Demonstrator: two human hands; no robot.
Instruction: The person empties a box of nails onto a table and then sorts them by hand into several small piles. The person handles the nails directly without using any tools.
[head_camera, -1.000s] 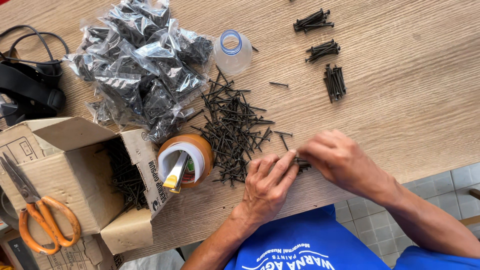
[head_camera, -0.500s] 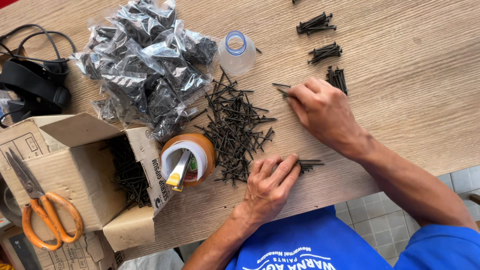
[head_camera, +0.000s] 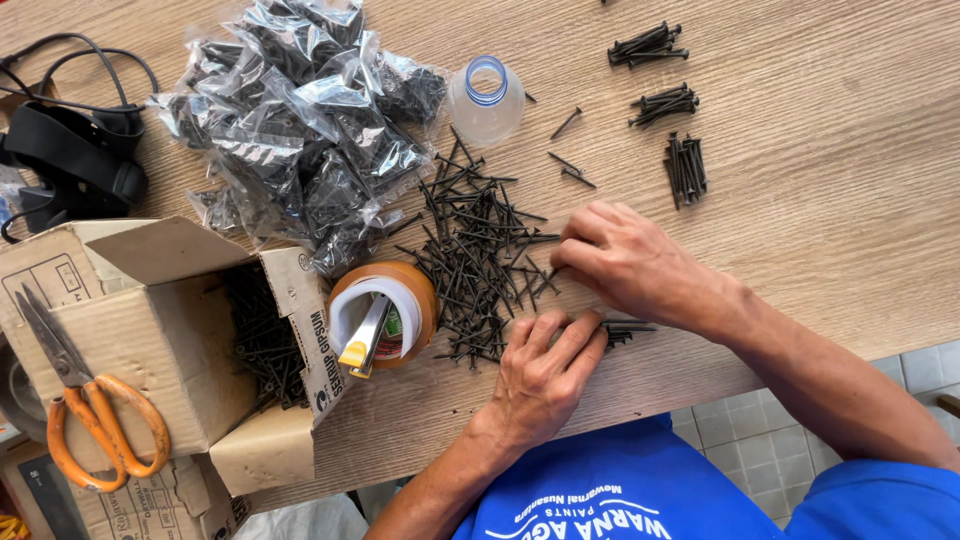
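Screws (head_camera: 478, 262), black and loose, lie in a heap near the middle of the desk (head_camera: 820, 250), just beside the near edge. The left hand (head_camera: 540, 375) rests at that near edge, fingers closed flat over a small aligned bundle of screws (head_camera: 625, 331) whose tips project to the right. The right hand (head_camera: 625, 265) sits at the right fringe of the heap, fingertips pinched narrow at a screw (what exactly it grips cannot be told). Three sorted bundles (head_camera: 685, 168) lie well apart toward the far right of the desk, with bare wood between them and the right hand. Two or three stray screws (head_camera: 570, 170) lie between heap and bundles. A clear bottle top (head_camera: 485, 95) stands beyond the heap. Bagged screws (head_camera: 300, 120) fill the far left area. A tape roll (head_camera: 385, 315) touches the open cardboard box (head_camera: 150, 340) at the near-left edge; orange scissors (head_camera: 85, 410) lie on the box.
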